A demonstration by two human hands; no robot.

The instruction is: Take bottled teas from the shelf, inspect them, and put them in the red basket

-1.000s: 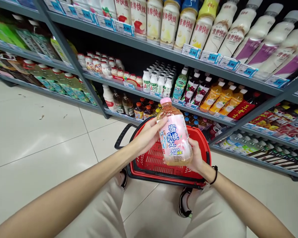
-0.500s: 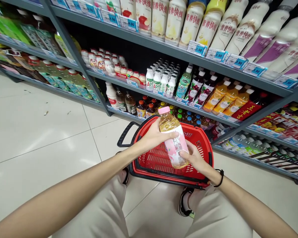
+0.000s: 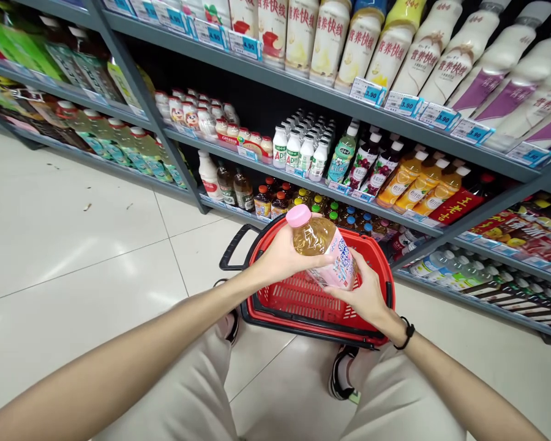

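Observation:
I hold a clear drink bottle (image 3: 324, 246) with a pink cap, pink label and amber liquid in both hands. It lies tilted, cap up and to the left, over a red shopping basket (image 3: 280, 318) with a black handle that stands on the floor. My left hand (image 3: 282, 254) wraps round the bottle's shoulder near the cap. My right hand (image 3: 365, 297), a black band at its wrist, grips the bottle's bottom end. My knees in light trousers show at the lower edge.
Grey shelves (image 3: 312, 92) packed with drink bottles and price tags run across the top and right. Small bottles (image 3: 303, 150) fill the middle shelf just behind the basket. Pale tiled floor (image 3: 73, 245) lies to the left.
The bottle has tipped from upright, label facing me, to lying slanted and lower over the basket. My right hand turned with it, and the view shifted slightly left.

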